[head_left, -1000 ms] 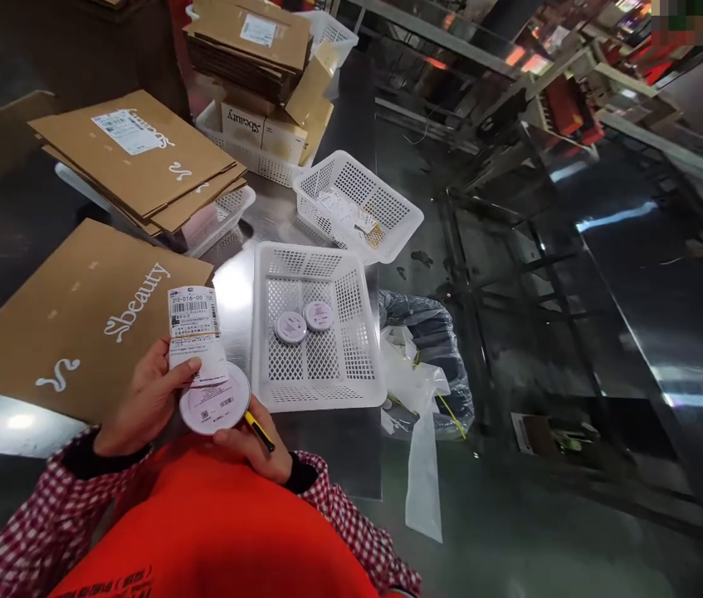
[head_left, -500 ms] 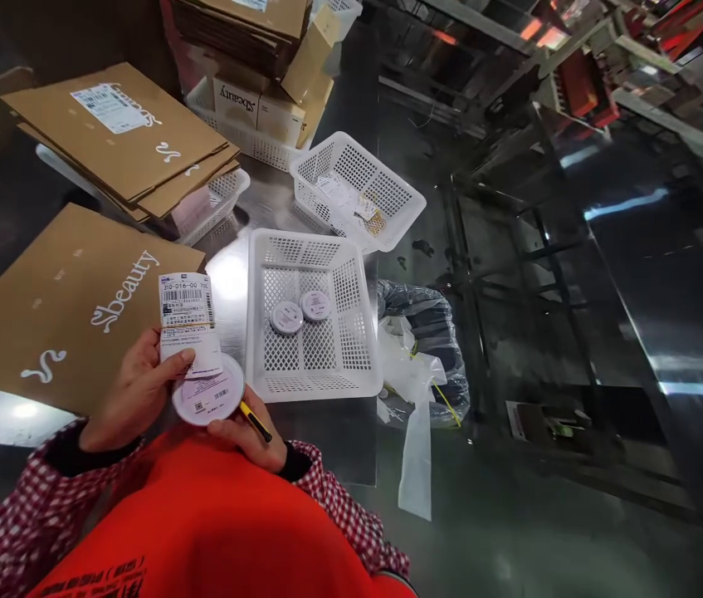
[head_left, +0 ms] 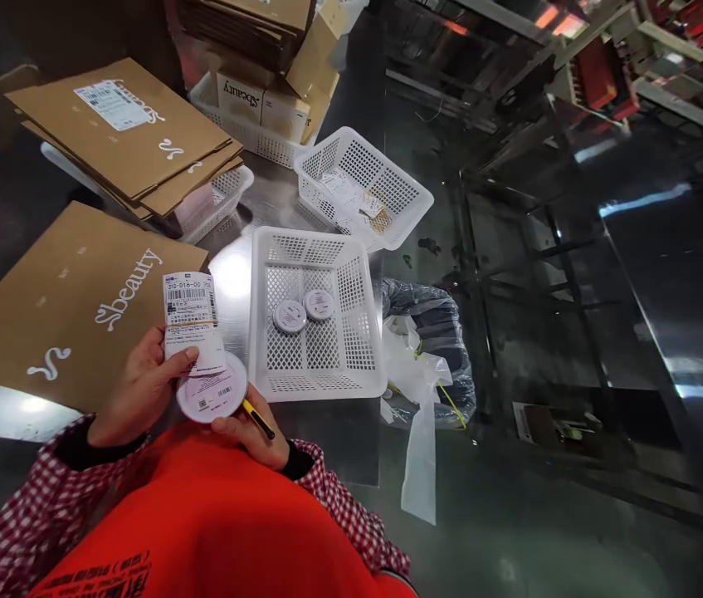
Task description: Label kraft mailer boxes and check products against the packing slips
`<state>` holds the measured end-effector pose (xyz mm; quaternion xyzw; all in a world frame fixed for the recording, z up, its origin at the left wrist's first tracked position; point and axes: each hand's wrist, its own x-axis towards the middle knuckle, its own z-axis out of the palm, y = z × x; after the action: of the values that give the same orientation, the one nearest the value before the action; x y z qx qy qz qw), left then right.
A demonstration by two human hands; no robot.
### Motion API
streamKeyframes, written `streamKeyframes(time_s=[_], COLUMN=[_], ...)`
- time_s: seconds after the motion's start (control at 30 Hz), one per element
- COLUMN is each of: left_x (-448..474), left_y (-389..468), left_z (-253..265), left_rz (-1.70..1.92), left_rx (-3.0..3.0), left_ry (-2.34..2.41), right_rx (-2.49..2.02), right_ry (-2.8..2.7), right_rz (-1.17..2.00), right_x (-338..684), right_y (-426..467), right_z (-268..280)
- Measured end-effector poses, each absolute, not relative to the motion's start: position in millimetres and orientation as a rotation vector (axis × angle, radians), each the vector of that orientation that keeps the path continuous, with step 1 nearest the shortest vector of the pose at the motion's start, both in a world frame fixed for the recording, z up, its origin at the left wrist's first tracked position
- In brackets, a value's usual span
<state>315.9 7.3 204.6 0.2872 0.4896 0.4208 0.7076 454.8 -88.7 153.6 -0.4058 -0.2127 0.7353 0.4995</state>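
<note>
My left hand (head_left: 143,390) is closed on a stack of shipping labels (head_left: 191,309), its thumb pressed across the printed slips. Under their lower end is a round flat jar (head_left: 214,390) with a pink label and barcode facing up. My right hand (head_left: 256,430) grips the jar's right edge. A yellow and black pen-like tool (head_left: 257,419), perhaps a cutter, also sits in the right hand. Just beyond the hands stands a white perforated basket (head_left: 319,384). Inside it lie two small round tins, a left one (head_left: 290,316) and a right one (head_left: 319,304).
A flat "Sbeauty" carton (head_left: 77,307) lies at left, with stacked labelled cartons (head_left: 127,133) behind. Another white basket (head_left: 410,208) holds slips. Boxes (head_left: 261,104) fill a basket at the back. A plastic-lined bin (head_left: 451,349) stands beyond the metal table's (head_left: 351,440) right edge.
The view has shifted slightly, so most things sit a little further right. Both hands keep the same hold on the labels, jar and pen-like tool.
</note>
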Motion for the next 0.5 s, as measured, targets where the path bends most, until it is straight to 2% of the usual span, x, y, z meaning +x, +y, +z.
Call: streamKeyframes(time_s=[0.27, 0.5], left_x=[316.9, 316.1], left_y=[6.9, 1.0], left_z=[211.6, 238.2], left_rz=[0.929, 0.941], left_rx=[0.615, 0.592], left_ry=[1.124, 1.187], right_rx=[-0.992, -0.940], right_ry=[-0.579, -0.776], right_rz=[1.764, 1.744], right_x=[456.3, 465.0], right_y=[-86.4, -86.9], right_z=[159.9, 170.0])
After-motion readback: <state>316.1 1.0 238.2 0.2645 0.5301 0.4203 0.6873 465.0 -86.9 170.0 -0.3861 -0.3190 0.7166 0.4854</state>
